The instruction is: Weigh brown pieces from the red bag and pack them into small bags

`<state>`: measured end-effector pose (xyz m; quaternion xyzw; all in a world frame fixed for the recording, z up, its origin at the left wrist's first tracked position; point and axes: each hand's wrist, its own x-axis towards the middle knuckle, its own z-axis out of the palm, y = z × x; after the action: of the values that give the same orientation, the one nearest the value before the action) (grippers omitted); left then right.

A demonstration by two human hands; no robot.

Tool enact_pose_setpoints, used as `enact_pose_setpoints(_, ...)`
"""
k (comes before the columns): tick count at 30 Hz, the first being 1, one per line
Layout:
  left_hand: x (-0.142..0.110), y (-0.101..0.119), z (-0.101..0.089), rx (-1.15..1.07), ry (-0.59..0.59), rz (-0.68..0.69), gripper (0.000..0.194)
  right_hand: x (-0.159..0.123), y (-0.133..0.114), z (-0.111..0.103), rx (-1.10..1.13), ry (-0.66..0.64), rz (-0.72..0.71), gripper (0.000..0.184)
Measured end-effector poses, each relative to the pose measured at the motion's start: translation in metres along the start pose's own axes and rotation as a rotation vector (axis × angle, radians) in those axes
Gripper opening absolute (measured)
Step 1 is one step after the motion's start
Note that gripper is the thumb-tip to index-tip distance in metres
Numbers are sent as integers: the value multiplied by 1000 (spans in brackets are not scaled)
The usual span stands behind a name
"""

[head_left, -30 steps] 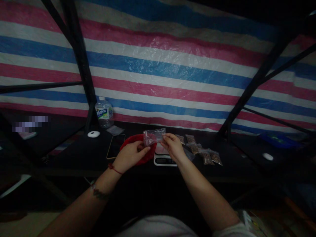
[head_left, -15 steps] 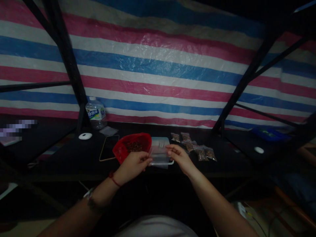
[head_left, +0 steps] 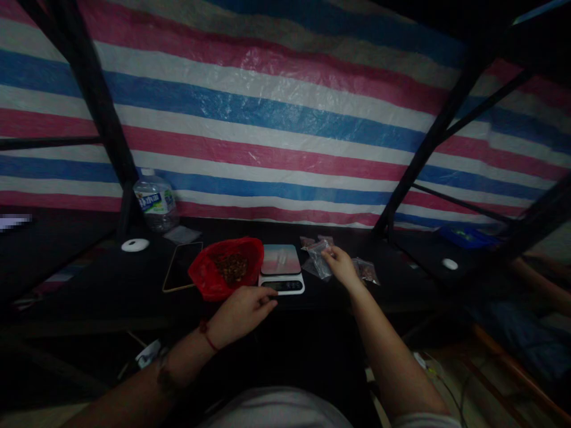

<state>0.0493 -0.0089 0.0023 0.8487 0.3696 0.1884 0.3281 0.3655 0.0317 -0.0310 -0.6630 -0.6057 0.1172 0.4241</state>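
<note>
Between the finger and thumb of my right hand (head_left: 342, 268) is a clear zip bag (head_left: 319, 257), which looks empty. It hangs over the right side of the table. My left hand (head_left: 245, 312) is open and holds nothing, its fingertips at the front edge of a white digital scale (head_left: 280, 284). On the scale's plate is a small clear item I cannot make out. Left of the scale stands a red plastic bag (head_left: 205, 279), rolled open, with brown dried bits (head_left: 232, 267) inside. Several filled small bags (head_left: 368, 271) lie behind and beside my right hand.
A tablet-like dark panel (head_left: 181, 268) lies left of the red bag. Behind it stand a large clear bottle (head_left: 155, 202) and a white round object (head_left: 135, 245). Black metal posts (head_left: 96, 101) rise on both sides. A blue tray (head_left: 466, 236) sits far right, near another person's arm (head_left: 542, 282).
My right hand has moved right with the clear bag, away from the scale. My left hand has let go of the bag and dropped slightly. The view has shifted a little.
</note>
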Motion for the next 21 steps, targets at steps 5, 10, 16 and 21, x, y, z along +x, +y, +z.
enact_pose_setpoints(5,4,-7,4,16,-9,6,29,0,19,16,-573,-95,17,43)
enact_pose_setpoints(10,6,-7,-2,61,7,20,29,-10,8,32,-612,-92,-88,43)
enact_pose_setpoints(16,7,-7,-1,87,-24,58,29,-21,14,41,-556,-464,-97,65)
enact_pose_setpoints(21,8,-9,-1,77,3,30,29,-26,19,39,-598,-519,-17,69)
